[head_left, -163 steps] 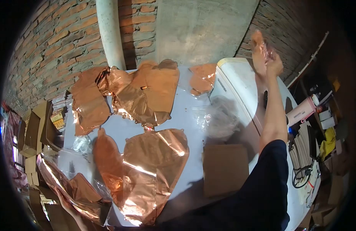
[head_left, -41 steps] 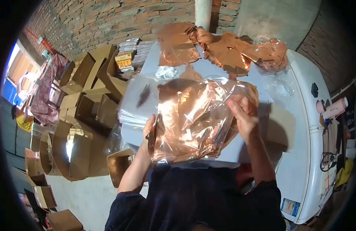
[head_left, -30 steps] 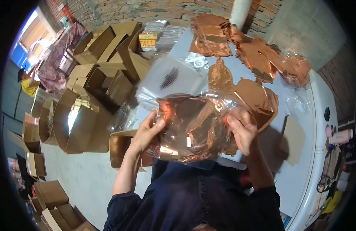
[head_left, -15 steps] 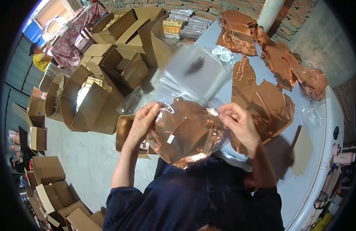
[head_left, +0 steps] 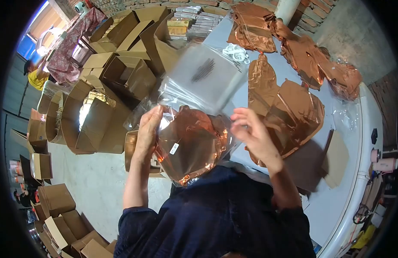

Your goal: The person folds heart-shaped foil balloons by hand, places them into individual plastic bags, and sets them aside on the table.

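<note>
A folded copper-coloured foil balloon (head_left: 192,144) with a small white label sits inside a clear plastic bag (head_left: 228,148) in front of my body. My left hand (head_left: 149,124) pinches the bag at its upper left corner. Just off the bag's right edge, my right hand (head_left: 253,133) has its fingers apart and holds nothing; it is slightly blurred. Beyond the bag lies a stack of clear flat bags (head_left: 203,75) with dark print, and a bundle of white string (head_left: 236,53) rests at its far corner. More flat copper foil balloons (head_left: 285,114) lie to the right of my right hand.
The white table (head_left: 326,215) curves round my right side, with a cardboard piece (head_left: 336,159) on it. Further copper foil (head_left: 300,56) lies along the wall side. Open cardboard boxes (head_left: 102,116) crowd the left. A person in a yellow top (head_left: 37,77) is at the far left.
My right hand has let go of the bag's right edge and its fingers have opened. The bag with the foil balloon has shifted left with my left hand. The view has turned slightly.
</note>
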Motion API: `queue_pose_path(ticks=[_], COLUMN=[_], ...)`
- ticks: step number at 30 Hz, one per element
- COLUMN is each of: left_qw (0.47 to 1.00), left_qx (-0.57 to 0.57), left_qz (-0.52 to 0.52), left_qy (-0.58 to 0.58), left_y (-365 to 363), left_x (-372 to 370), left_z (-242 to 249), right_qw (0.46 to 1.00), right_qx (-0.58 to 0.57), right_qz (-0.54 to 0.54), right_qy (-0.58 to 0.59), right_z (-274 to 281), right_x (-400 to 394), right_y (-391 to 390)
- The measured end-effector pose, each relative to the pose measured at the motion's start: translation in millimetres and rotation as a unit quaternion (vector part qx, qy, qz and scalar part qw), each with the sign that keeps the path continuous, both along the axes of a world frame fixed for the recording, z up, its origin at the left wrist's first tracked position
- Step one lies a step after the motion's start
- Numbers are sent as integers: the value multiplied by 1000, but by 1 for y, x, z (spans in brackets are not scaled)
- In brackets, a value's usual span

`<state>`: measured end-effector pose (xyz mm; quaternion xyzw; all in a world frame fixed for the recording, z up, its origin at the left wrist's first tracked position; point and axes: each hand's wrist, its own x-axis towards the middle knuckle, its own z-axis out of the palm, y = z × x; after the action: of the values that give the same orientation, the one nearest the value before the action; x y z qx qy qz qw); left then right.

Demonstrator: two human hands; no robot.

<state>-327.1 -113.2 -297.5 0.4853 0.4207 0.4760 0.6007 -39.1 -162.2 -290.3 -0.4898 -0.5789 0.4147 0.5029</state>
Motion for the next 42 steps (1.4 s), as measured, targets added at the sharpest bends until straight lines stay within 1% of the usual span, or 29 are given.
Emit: queue_pose_path(ticks=[3, 6, 7, 10, 11, 14, 15, 17, 19, 20, 22, 23, 26, 27, 29, 30, 31, 32, 33, 34, 36, 37, 40, 41, 42], left_qw=[999, 998, 998, 985, 977, 956, 963, 980, 991, 992, 992, 990, 989, 990, 992, 991, 989, 986, 988, 986, 980, 975, 975, 978, 973], left_qx=[-27, -50, -57, -43, -88, -48, -39, -79, -98, -90, -76, -67, -104, -104, -105, -96, -87, -79, -52, -64, -88, -80, -53, -42, -39], left_qz=[-14, -2, 6, -162, -175, -262, -234, -167, -93, -83, -62, -64, -31, -34, -39, -64, -89, -114, -137, -145, -160, -198, -205, -193, -197], left_qy=[-12, -30, -36, 41, 84, 124, 124, 71, -4, -31, -83, -105, -98, -86, -62, -71, -80, -89, -44, -56, -81, -64, -62, -59, -116], left_y=[-5, -11, -13, -13, -20, -23, -26, -29, -30, -29, -29, -29, -35, -35, -36, -37, -39, -40, -39, -41, -46, -45, -42, -37, -31], left_x=[-1, -5, -6, -17, -5, -2, -2, -4, -8, -13, -24, -25, -24, -23, -24, -24, -24, -25, -30, -31, -32, -36, -42, -44, -45], left_z=[6, 9, 10, 11, 30, 14, 6, 6, 0, -6, -14, -15, -7, -8, -9, -9, -8, -8, -11, -11, -12, -18, -6, 2, 5], right_qw=[989, 999, 996, 996, 995, 990, 990, 990, 974, 962, 954, 940, 962, 958, 939, 927, 920, 923, 925, 926, 924, 922, 916, 915, 913], right_qx=[-45, -33, -73, -52, 7, 54, 51, 47, 112, 145, 169, 180, 97, 94, 118, 129, 122, 141, 161, 182, 160, 157, 152, 153, 155], right_qz=[80, 28, 36, 43, 50, 53, 49, 41, 35, 33, 54, 53, 41, 40, 80, 99, 94, 83, 72, 62, 89, 103, 146, 156, 167], right_qy=[-113, -32, -22, -52, -81, -116, -120, -126, -195, -229, -242, -284, -251, -267, -314, -337, -360, -348, -336, -323, -335, -339, -341, -340, -339], right_z=[9, 5, 12, 24, 20, 26, 27, 29, 30, 30, 22, 19, 9, 7, 9, 11, 15, 14, 13, 13, 19, 19, 21, 22, 24], right_x=[-3, -8, -4, -6, -8, -13, -15, -16, -16, -16, -17, -18, -31, -32, -29, -27, -27, -27, -27, -28, -27, -27, -31, -34, -36], right_y=[2, 4, 4, 7, 11, 16, 16, 17, 16, 15, 9, 5, -4, -5, -2, -1, -2, -1, 1, 3, 2, 2, -5, -6, -7])
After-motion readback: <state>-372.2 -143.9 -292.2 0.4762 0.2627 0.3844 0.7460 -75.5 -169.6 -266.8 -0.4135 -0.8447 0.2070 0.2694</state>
